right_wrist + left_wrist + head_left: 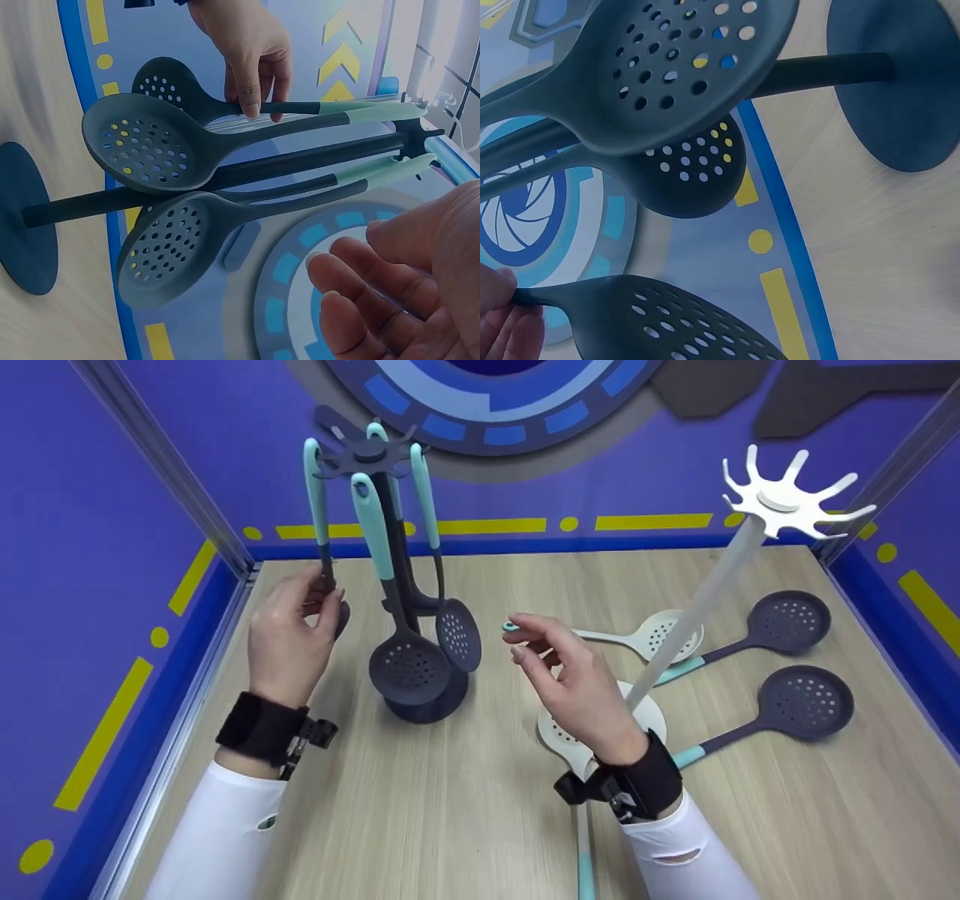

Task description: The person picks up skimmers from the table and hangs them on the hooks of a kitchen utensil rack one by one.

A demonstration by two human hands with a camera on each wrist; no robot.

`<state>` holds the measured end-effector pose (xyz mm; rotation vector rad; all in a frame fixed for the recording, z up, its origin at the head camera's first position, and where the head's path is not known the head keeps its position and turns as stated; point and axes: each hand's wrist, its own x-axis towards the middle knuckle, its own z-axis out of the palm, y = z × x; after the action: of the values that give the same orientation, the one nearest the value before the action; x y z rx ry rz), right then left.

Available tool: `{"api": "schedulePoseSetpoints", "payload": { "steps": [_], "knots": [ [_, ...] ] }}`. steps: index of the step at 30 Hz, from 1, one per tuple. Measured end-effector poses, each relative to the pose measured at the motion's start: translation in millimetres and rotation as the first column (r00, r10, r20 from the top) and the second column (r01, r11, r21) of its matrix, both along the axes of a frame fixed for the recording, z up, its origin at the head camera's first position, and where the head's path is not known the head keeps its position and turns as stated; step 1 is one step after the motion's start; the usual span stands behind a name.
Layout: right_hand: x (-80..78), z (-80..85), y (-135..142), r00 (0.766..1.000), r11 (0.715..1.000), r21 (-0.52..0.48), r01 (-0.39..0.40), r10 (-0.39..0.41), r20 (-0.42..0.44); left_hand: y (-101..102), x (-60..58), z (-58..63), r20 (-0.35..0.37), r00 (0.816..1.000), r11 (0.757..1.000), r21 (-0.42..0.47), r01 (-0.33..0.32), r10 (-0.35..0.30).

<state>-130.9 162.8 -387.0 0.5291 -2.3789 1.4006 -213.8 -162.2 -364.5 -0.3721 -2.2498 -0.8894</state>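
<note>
A dark skimmer [622,322] with a mint handle [316,502] hangs at the left of a dark utensil stand [369,451]. My left hand [289,630] pinches its thin shaft between thumb and fingers, below the handle. Other dark skimmers with mint handles hang from the same stand, among them a front one [409,667] and a right one [458,634]. My right hand [581,682] holds nothing; its fingers are loosely bent above the table, to the right of the dark stand. Partly behind it stands a tilted-looking white stand [705,607] with bare prongs.
White skimmers lie near the white stand, one behind [667,634] and one in front [559,735], partly covered by my right hand. Two dark skimmers lie at the right, a farther one [791,619] and a nearer one [810,701]. Blue panels [487,487] wall the wooden table.
</note>
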Motion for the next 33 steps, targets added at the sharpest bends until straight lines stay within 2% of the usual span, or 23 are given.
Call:
{"api": "schedulePoseSetpoints", "payload": {
  "steps": [14, 21, 33],
  "knots": [
    [0.0, 1.2, -0.7, 1.000, 1.000, -0.009, -0.012, 0.012, 0.000, 0.9, 0.0, -1.8, -0.036, 0.999, 1.000, 0.022, 0.002, -0.001],
    [0.0, 0.7, -0.8, 1.000, 1.000, -0.016, -0.021, 0.021, -0.005, 1.1, 3.0, -5.5, -0.035, 0.999, 1.000, 0.014, 0.002, -0.001],
    [0.1, -0.2, -1.3, 1.000, 1.000, -0.016, -0.013, 0.013, -0.003, 4.9, 1.5, -10.6, -0.014, 1.000, 1.000, 0.004, 0.028, -0.028]
  ]
}}
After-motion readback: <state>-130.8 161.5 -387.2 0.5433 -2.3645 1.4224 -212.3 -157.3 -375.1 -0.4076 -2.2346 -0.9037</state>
